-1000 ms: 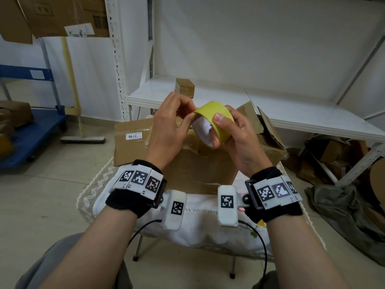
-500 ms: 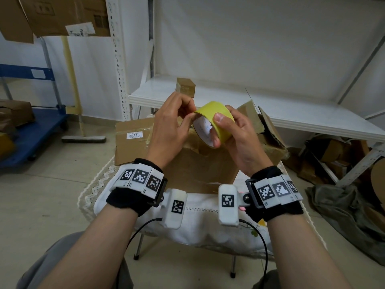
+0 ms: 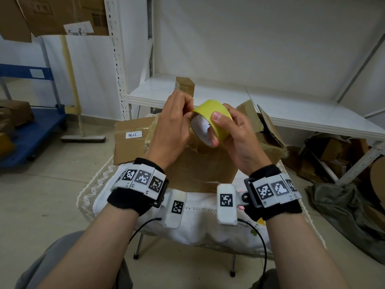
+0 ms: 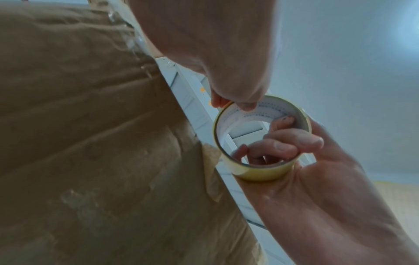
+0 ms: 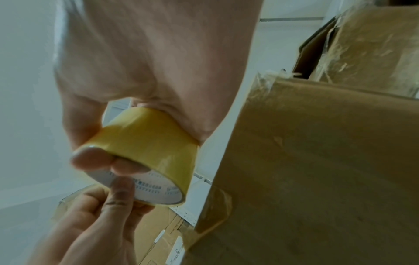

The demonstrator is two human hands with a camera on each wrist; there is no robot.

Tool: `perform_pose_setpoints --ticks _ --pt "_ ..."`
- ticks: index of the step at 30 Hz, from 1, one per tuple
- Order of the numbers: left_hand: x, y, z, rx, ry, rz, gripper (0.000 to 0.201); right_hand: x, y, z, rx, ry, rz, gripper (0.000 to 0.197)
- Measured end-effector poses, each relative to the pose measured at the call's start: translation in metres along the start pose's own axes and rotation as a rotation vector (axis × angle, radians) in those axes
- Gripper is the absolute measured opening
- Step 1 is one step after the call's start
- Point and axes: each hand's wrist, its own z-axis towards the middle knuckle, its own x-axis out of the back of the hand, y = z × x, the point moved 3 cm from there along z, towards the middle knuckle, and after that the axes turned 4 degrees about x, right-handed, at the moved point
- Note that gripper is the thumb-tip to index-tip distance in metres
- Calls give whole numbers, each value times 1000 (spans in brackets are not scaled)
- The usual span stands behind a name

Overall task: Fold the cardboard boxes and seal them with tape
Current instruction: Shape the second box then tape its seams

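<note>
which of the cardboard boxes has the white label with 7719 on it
The flat box lying left of the hands, behind the table's upright box; the small box on the shelf shows no such label.

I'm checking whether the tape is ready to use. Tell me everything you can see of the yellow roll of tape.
The yellow roll of tape is a glossy, wide ring with little tape left on a white printed cardboard core. It is held in the air above the brown cardboard box, touching neither it nor the table. The right hand grips it, thumb on the outer face and fingers through the core. The left hand pinches at its upper rim; no free length of tape shows.
</note>
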Motion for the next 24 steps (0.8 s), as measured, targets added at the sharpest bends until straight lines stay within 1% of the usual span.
perform_pose_setpoints --ticks 3,6,8,11,13,17,21,24 --pt "0 0 1 -14 -24 -1 14 1 0 0 -2 9 5 11" --pt "2 1 0 19 -9 -65 15 4 1 1 -11 34 20 18" --pt "4 1 0 33 10 -109 12 5 1 1 -8 37 18 19" --pt "6 2 0 2 54 -97 8 5 2 1 -5 37 11 16" --pt "6 2 0 13 73 -96 8 4 2 1 3 28 4 12" --pt "6 0 -1 14 74 -81 9 3 2 1 10 21 -4 12" --pt "5 2 -3 -13 114 -26 10 0 2 2 1 15 6 13" --pt "3 2 -2 -19 99 -1 10 -1 0 1 -2 17 13 12"
